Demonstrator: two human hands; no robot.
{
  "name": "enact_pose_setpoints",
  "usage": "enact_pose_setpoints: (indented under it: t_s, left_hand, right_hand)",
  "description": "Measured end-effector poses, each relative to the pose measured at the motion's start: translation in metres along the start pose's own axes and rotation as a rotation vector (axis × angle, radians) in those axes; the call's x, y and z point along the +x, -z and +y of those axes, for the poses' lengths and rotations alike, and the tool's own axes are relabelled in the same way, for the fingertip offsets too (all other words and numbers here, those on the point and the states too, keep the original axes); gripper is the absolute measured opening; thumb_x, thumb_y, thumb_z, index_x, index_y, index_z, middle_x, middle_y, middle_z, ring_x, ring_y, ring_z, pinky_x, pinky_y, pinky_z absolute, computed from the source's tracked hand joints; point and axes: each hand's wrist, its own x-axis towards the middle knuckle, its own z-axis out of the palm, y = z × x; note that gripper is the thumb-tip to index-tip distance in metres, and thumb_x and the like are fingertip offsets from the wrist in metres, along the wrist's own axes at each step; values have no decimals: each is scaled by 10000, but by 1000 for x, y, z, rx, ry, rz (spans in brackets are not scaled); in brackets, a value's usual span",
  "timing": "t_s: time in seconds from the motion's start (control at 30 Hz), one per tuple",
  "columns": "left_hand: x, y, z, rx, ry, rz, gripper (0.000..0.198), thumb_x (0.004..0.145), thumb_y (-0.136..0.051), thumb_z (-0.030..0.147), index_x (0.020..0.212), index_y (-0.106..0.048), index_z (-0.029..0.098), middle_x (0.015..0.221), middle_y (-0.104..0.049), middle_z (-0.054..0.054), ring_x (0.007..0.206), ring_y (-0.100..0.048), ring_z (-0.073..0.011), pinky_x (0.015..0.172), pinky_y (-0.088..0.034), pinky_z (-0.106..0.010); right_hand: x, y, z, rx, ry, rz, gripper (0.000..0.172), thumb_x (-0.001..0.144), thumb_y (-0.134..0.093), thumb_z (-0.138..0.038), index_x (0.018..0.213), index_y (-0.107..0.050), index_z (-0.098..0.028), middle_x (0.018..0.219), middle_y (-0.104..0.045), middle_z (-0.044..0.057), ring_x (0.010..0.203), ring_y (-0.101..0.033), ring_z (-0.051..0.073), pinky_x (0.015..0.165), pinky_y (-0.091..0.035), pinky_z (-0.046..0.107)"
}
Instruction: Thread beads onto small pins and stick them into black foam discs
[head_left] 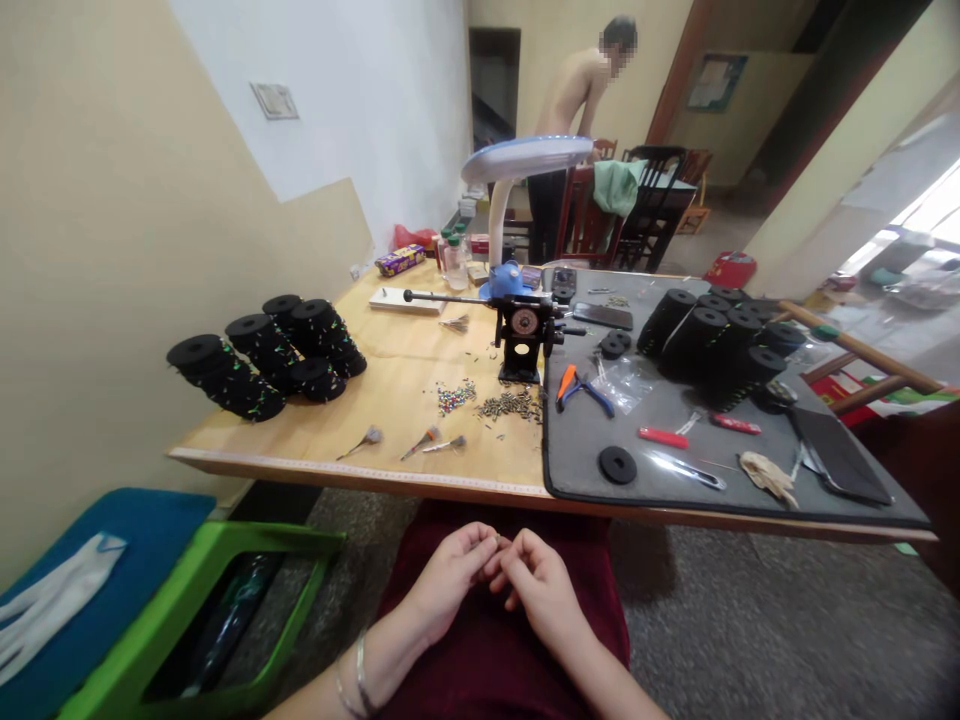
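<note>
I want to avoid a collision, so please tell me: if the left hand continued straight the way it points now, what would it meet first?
Most likely the right hand: the left hand points toward it, and the two are so close that I cannot tell whether they touch.

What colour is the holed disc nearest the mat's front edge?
The disc is black; it shows best in the head view.

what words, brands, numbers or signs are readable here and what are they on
No text reads clearly.
Purple-and-yellow box: printing too blurred to read.
Round dial: markings too small to read.
Pale strip along the front edge: fine marks, too small to read.
Poster at the back: too blurred to read.
</note>
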Motion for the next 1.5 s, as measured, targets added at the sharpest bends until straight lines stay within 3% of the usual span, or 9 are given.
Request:
enact_pose_setpoints:
  t_s: [0.43,0.77,0.93,1.13,1.3,1.5]
  left_hand:
    - [-1,0,1,41,-45,-1,292,754,-668,401,703,-505,164,609,-491,41,580,-455,-105,589,-364,-225]
    - [-1,0,2,262,-170,25,228,790,-617,380,761,-573,157,626,-501,35,598,-461,-119,611,-388,-236]
    - [-5,1,5,502,-291,54,176,843,-543,323,786,-597,166,621,-548,11,596,-507,-142,612,-412,-251]
    - [-12,-1,14,729,-399,85,171,861,-504,262,773,-627,183,725,-647,-38,685,-589,-181,677,-433,-268]
    - [-9,0,13,587,-303,54,152,824,-569,307,779,-623,172,739,-651,-40,684,-589,-180,657,-449,-262]
    - [-7,0,19,378,-320,59,193,809,-615,332,728,-597,158,740,-614,-27,699,-546,-150,643,-431,-233]
  right_hand:
    - [0,-1,-3,-4,-14,10,314,764,-631,-426,648,-477,-179,672,-659,32,519,-585,111,387,-382,160]
    - [0,0,-1,67,-13,4,393,735,-658,-525,664,-484,-179,663,-643,22,508,-586,111,392,-401,167]
    - [3,1,4,63,-9,-7,436,717,-648,-583,698,-489,-178,603,-610,-8,420,-516,77,384,-385,170]
    - [3,6,4,-104,32,-13,340,814,-565,-517,725,-488,-198,510,-554,-42,379,-444,82,376,-321,181]
    - [0,10,-2,-378,219,5,209,874,-517,-323,700,-524,-207,503,-537,-44,452,-486,110,488,-373,213]
    - [-3,12,-10,-634,409,3,133,855,-507,-191,747,-584,-196,648,-613,-6,577,-551,133,561,-393,217]
